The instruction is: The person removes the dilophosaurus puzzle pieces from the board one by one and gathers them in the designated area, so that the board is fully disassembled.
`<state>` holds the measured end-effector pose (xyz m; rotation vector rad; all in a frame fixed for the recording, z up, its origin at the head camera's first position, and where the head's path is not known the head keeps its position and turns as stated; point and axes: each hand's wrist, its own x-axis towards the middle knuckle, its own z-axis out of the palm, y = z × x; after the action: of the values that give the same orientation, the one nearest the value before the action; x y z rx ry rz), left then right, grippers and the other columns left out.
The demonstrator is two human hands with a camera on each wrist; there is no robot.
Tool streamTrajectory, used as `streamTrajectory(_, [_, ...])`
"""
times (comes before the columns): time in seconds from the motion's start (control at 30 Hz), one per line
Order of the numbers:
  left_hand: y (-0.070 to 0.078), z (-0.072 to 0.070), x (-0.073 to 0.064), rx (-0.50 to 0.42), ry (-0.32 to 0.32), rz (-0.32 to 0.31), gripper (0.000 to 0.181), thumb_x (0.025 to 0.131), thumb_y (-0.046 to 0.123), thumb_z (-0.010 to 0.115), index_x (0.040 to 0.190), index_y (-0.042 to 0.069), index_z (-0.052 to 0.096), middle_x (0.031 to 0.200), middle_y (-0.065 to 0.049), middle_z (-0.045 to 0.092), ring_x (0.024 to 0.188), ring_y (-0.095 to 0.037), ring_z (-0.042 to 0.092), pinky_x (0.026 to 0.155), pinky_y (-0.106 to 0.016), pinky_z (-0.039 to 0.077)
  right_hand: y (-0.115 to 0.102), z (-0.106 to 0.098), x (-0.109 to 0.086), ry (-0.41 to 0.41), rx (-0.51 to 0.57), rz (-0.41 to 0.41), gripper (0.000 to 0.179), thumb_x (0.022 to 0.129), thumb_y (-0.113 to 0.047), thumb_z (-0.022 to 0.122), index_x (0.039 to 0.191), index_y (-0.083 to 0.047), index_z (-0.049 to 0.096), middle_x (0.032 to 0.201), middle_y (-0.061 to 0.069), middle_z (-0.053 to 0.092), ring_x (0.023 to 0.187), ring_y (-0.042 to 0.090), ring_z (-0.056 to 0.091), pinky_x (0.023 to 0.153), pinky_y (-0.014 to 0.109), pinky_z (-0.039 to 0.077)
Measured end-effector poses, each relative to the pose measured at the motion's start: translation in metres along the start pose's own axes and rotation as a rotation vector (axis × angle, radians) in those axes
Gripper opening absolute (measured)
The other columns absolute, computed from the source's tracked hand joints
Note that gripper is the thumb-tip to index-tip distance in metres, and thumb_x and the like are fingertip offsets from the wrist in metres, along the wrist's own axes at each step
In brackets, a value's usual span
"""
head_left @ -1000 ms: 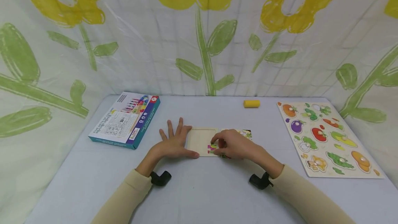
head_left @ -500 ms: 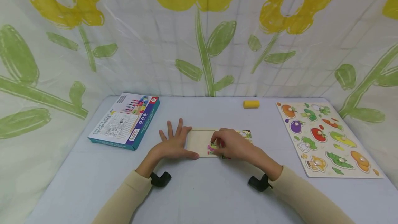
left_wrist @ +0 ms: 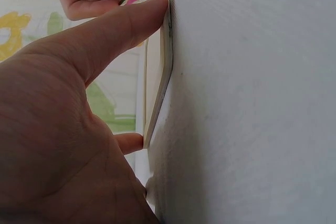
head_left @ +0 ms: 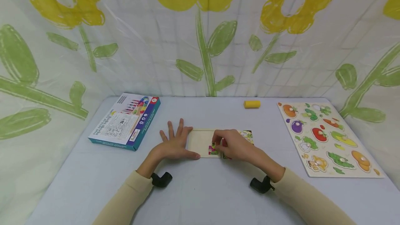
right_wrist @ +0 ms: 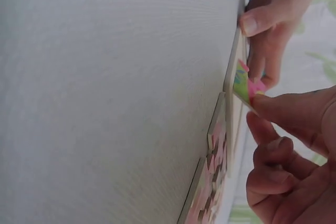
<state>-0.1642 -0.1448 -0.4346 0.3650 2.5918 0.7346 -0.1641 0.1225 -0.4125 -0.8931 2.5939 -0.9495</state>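
A pale wooden puzzle tray [head_left: 198, 141] lies flat in the middle of the table, its left part bare. My left hand [head_left: 176, 145] is spread at its left side, the thumb on the near edge and a fingertip at the far left corner. Over the tray's near right corner my right hand [head_left: 234, 145] pinches a pink and green puzzle piece [head_left: 213, 149] between thumb and finger. In the right wrist view the piece [right_wrist: 241, 83] stands tilted at the tray's edge. More puzzle pieces [head_left: 248, 135] lie right of the tray, partly hidden under the right hand.
A flat boxed toy set [head_left: 125, 121] lies at the left. Behind the puzzle pieces is a yellow cylinder [head_left: 251, 104]. A vegetable peg puzzle board [head_left: 328, 140] covers the right side of the table. Flower-printed cloth [head_left: 140, 61] hangs behind.
My right thumb has shifted slightly away from me on the puzzle piece, so more of the piece shows. The left hand and the tray stay in place.
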Motion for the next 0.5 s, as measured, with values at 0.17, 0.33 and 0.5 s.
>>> streamTrajectory(0.17, [-0.0036,0.0025,0.0026,-0.013,0.028,0.019,0.116,0.077,0.066,0.083,0.164,0.015,0.026,0.177,-0.023,-0.018,0.154,-0.056,-0.036,0.111,-0.085,-0.025,-0.0008,-0.0010,-0.0011,-0.003,0.023,-0.008,0.008,0.099,-0.007,0.072,0.102,-0.013,0.068,0.087,-0.001,0.072,0.064,0.006,0.056,0.058,0.022,0.050])
streamTrajectory(0.33, [-0.0058,0.0044,0.0036,0.001,0.028,0.007,0.116,0.077,0.063,0.084,0.166,0.016,0.025,0.177,-0.021,-0.020,0.154,-0.055,-0.038,0.112,-0.084,-0.026,-0.0005,-0.0009,-0.0010,-0.018,0.055,-0.008,0.008,0.100,-0.006,0.070,0.103,-0.013,0.068,0.093,0.001,0.074,0.071,0.008,0.060,0.062,0.023,0.053])
streamTrajectory(0.5, [-0.0054,0.0044,0.0045,-0.001,0.017,-0.005,0.115,0.080,0.060,0.083,0.167,0.016,0.023,0.177,-0.020,-0.023,0.152,-0.053,-0.042,0.112,-0.084,-0.027,0.0034,-0.0027,-0.0017,-0.025,0.080,0.029,0.008,0.101,-0.011,0.071,0.103,-0.017,0.069,0.095,-0.003,0.074,0.078,0.009,0.062,0.071,0.024,0.053])
